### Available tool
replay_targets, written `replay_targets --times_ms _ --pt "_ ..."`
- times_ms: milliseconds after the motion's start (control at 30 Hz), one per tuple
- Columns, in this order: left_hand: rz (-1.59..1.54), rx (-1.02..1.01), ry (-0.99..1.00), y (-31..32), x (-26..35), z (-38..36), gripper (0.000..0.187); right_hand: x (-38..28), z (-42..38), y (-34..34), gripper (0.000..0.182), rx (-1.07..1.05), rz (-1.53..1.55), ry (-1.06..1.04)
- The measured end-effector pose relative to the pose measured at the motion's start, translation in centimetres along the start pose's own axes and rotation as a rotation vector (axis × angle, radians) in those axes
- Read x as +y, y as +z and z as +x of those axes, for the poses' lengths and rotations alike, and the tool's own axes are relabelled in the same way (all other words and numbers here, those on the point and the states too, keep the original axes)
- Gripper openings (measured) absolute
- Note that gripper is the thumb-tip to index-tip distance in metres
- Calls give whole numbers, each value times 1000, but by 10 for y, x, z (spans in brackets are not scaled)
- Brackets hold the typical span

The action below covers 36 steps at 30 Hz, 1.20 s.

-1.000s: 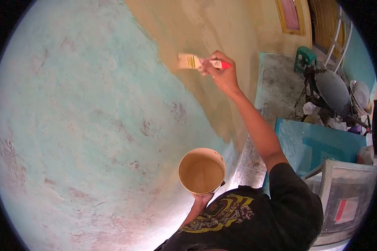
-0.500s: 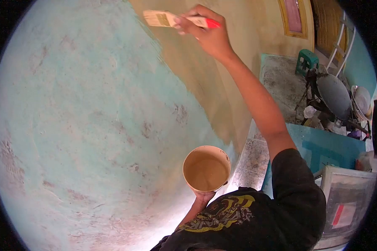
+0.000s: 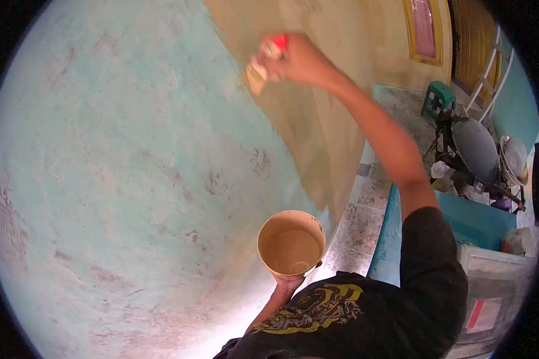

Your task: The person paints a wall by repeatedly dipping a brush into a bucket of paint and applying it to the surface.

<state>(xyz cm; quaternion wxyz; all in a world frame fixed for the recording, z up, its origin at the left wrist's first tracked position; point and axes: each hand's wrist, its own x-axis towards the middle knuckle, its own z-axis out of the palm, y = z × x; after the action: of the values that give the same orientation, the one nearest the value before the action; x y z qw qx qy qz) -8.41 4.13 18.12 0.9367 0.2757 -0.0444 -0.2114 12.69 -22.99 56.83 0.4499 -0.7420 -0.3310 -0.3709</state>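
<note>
My right hand is closed on a paintbrush with a red handle end. Its bristles point down against the wall, at the border between tan paint and the older pale turquoise surface. Motion blurs both the hand and the brush. Low in front of my body, my left hand supports a paint bucket from beneath, its fingers mostly hidden by it. Tan paint lies inside the bucket, whose open top faces me.
On the right are a green stool, a white ladder, a large dark wok and metal basins. Nearer stand a blue panel and a glass-fronted cabinet. Tiled floor runs along the wall's foot.
My right hand has moved down and slightly left along the paint border, and the brush has turned from level to bristles downward. The bucket in my left hand has barely shifted.
</note>
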Motion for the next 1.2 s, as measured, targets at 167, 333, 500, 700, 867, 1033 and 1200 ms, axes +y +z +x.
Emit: replay_targets --times_ms 167,333,500,700,867,1033,1200 --pt "45 -2 4 2 -1 -4 80 -44 68 -35 13 232 95 -200" --pt "39 -14 14 1 4 -2 79 21 0 33 16 423 0 -289" --pt "31 -24 28 2 8 -1 77 -8 -79 30 17 103 49 -64" --pt "156 -66 -7 11 -4 1 76 -27 -2 0 18 312 313 -231" --pt "48 -28 15 15 4 -13 78 18 -49 45 17 268 193 -157" --pt "-189 -25 45 -7 3 2 80 -3 -92 23 15 -13 83 -42" --pt "-23 -35 29 1 3 7 80 -44 38 -32 15 468 142 -276"
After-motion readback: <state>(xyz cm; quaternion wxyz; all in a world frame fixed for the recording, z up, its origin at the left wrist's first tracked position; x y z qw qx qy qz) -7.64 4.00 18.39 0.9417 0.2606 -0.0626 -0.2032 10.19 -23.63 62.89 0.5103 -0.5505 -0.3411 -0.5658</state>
